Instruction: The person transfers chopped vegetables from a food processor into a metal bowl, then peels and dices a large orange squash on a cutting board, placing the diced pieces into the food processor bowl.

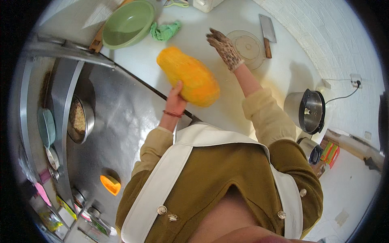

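Observation:
My bare left hand (177, 101) grips the near, thicker end of a large peeled orange pumpkin (191, 76), its thumb lying on top and the other fingers hidden beneath. The pumpkin is over the white table (225, 103), with its narrower end pointing away from me. To its right, my right hand (224, 48) wears a leopard-print glove. Its fingers are partly spread and hold nothing. Beside the glove, and partly behind it, lies a round clear lid (248, 48). A cleaver (267, 32) with a wooden handle rests just past the lid.
A green basin (129, 24) and a crumpled green plastic bag (165, 30) are at the far left. A steel machine bowl (304, 111) stands right, near a plugged cord (343, 96). Left, a steel counter (121, 112) bears a cut pumpkin piece (110, 184) and a metal bowl (88, 121).

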